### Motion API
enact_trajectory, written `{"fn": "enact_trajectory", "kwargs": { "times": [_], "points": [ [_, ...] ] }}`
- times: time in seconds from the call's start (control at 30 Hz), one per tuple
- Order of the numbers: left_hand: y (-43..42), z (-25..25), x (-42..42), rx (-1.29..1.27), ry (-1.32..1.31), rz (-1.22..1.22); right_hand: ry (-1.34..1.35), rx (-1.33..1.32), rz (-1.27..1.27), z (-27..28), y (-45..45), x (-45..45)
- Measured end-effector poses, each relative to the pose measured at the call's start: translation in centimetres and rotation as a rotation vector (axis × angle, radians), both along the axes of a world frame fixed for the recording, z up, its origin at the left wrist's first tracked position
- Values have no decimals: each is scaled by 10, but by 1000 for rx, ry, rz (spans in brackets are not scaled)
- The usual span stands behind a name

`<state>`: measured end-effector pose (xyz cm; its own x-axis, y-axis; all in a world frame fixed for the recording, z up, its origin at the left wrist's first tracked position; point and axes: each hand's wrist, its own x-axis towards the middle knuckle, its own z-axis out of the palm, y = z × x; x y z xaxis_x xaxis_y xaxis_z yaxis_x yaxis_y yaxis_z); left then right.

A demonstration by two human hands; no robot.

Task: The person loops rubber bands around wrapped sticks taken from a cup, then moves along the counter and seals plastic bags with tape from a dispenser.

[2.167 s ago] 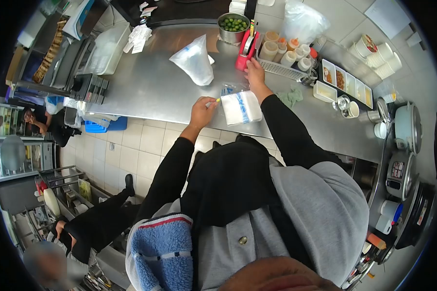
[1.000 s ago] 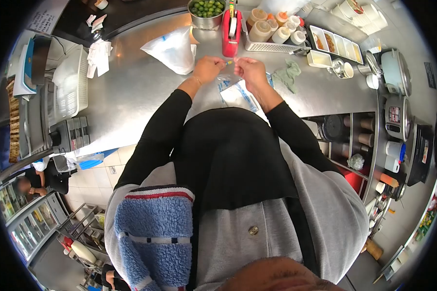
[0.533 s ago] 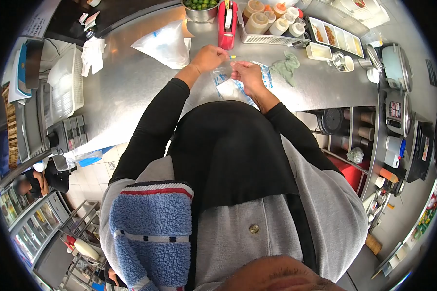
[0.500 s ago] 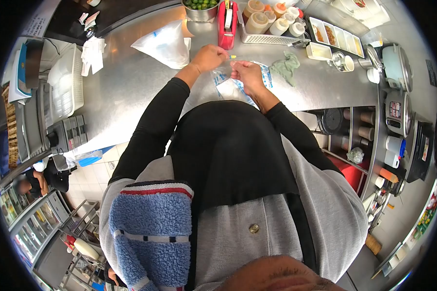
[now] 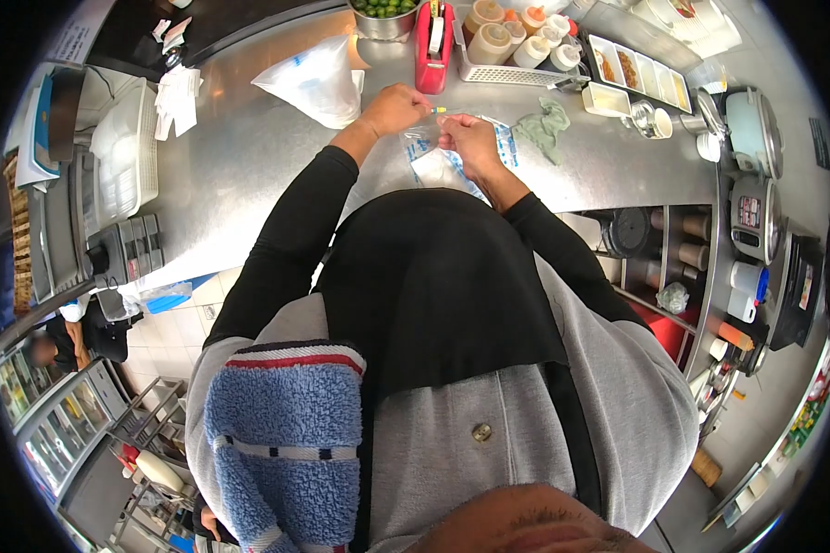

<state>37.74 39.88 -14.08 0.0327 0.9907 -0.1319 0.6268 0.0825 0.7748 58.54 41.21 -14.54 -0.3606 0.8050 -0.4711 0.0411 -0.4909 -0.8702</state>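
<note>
My left hand is closed in a pinch above the steel counter, just in front of a red tape dispenser. At its fingertips shows a small yellow and blue-green piece, too small to name. My right hand is also pinched, close beside it on the right; what its fingers hold is hard to make out. Below and between both hands lies clear plastic packaging with blue print, partly hidden by my right hand. A white translucent plastic bag stands left of my left hand.
A green cloth lies right of my hands. Behind stand a basket of squeeze bottles and a metal pot of green limes. Food trays are at the right, a white basket at the left. Another person is at far left.
Both hands stay almost where they were, still pinched close together. The left hand has shifted very slightly. The view has moved a little.
</note>
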Motion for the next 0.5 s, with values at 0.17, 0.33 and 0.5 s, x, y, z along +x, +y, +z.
{"fn": "enact_trajectory", "kwargs": {
  "times": [0.17, 0.33, 0.5],
  "points": [
    [1, 2, 2, -3, 18, -5, 4, -2, -5, 0, -1, 0],
    [3, 2, 2, -30, 9, -14, 11, 4, -4, -1, -1, 1],
    [4, 4, 2, -36, -5, -12, 7, -4, -3, -7, 1, 1]
  ]
}}
